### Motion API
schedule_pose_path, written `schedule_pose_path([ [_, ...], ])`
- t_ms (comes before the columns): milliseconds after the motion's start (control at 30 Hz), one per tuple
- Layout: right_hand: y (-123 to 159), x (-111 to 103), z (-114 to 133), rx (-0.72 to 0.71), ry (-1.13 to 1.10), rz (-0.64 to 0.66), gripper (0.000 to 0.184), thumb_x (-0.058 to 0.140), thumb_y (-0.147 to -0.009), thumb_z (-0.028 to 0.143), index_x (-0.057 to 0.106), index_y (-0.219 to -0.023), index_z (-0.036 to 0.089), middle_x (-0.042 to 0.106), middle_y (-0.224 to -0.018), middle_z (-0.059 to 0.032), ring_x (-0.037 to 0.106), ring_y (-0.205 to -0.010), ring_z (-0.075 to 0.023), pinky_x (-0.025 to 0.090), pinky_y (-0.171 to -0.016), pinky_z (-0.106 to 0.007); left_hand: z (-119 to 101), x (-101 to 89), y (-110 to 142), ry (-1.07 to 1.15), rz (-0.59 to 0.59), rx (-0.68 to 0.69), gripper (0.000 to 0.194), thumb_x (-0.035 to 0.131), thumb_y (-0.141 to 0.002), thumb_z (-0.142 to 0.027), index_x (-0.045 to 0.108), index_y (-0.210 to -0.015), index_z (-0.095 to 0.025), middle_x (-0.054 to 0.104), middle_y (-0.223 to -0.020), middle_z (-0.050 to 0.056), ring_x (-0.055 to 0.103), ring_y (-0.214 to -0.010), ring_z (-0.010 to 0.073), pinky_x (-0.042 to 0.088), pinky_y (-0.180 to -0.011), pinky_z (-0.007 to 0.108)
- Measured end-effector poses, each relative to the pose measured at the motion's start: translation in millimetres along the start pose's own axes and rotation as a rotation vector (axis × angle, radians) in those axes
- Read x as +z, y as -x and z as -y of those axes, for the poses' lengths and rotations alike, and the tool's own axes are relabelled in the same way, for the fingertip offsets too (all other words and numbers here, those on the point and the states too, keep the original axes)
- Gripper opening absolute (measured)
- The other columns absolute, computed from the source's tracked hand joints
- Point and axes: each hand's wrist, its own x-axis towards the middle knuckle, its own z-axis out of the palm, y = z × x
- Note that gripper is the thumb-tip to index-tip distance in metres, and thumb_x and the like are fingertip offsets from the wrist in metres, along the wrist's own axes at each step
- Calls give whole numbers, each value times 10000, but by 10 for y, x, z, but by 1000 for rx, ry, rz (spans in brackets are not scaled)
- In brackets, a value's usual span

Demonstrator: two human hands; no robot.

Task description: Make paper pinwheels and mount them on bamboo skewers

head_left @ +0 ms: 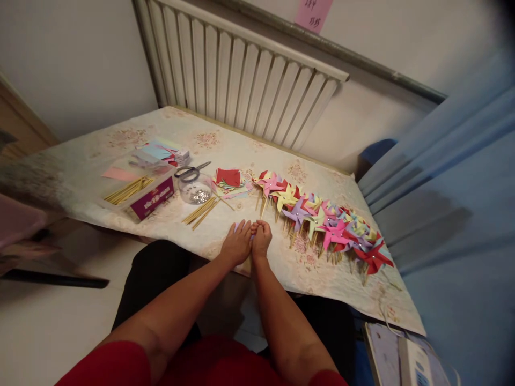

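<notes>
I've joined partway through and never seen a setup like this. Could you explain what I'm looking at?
There is no machine here: a person works with two bare hands. The single picture comes from a camera worn on the head, looking forward and down, so the forearms reach in from the bottom.

On the flower-patterned table, from left to right, are a clear plastic box with thin sticks inside, scissors by a round clear tub of small shiny pieces, a bundle of loose sticks, a pile of coloured paper, and a long cluster of pinwheels.

The left hand lies over some lilac paper; the right hand is curled beside it. The hands hide most of the paper, so the exact grip is unclear.
</notes>
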Motion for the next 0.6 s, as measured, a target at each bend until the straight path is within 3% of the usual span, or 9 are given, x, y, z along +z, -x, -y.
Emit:
schedule_pose_path([
  [200,38,-116,-7,-89,187,53,233,378,-786,253,571,-890,177,653,-832,-31,624,-742,-151,518,-750,-303,42,3,20,1,-36,-13,550,335,-952,-367,406,-1452,-147,359,-1541,98,252,-1446,270,209,-1166,495],
  [400,202,-198,66,-265,407,233,223,458,-809,216,661,-897,187,687,-963,-64,576,-982,-197,413,-985,-365,131,-27,102,-22,-26,-17,537,315,-955,-349,434,-1431,-129,350,-1542,119,246,-1448,277,196,-1168,515],
  [600,306,-287,78,-612,964,527,422,357,-908,145,573,-1268,105,604,-1300,-130,474,-1254,-193,297,-1119,-369,192,-57,165,-36,-17,-31,528,329,-943,-324,438,-1430,-153,357,-1541,106,257,-1444,271,201,-1161,518],
])
